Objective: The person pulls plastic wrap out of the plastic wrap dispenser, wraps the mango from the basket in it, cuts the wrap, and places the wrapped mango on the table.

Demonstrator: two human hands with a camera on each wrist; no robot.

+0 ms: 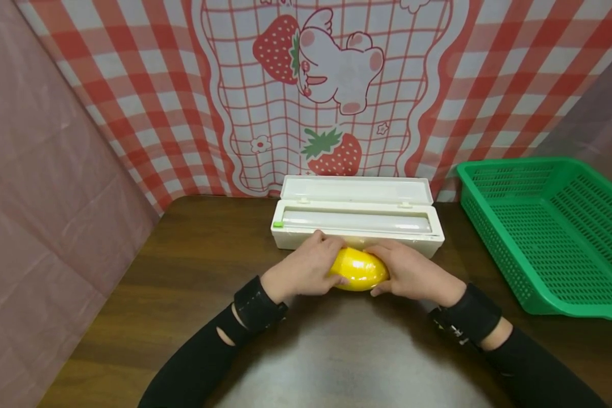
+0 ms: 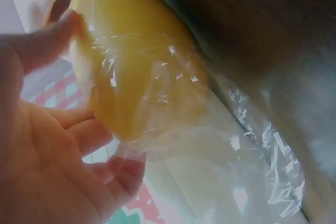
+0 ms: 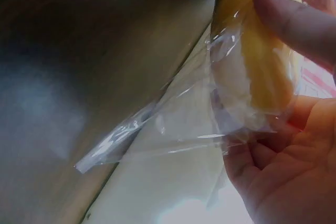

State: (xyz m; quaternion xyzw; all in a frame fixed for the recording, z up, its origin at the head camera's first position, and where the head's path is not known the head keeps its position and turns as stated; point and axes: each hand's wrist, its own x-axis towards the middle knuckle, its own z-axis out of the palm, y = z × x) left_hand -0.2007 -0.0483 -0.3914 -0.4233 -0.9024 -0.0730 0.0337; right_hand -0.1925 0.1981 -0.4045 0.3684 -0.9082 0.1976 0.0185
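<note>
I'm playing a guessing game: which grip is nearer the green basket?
Right. The right grip is left of the green basket, apart from it, on the nearer end of the yellow object; the left grip is on the object's other end, farther away.

We've got a brown wood-grain tabletop (image 1: 199, 249) here, kinda shiny, with a big pale glare across the near middle and a rounded corner at far left. Sitting right on it near the back edge, we see a long white box (image 1: 285, 241), its lid (image 1: 357, 190) flipped open. Over on the right side we've got a green plastic basket (image 1: 500, 243), upright, with mesh-style holes all over.
</note>
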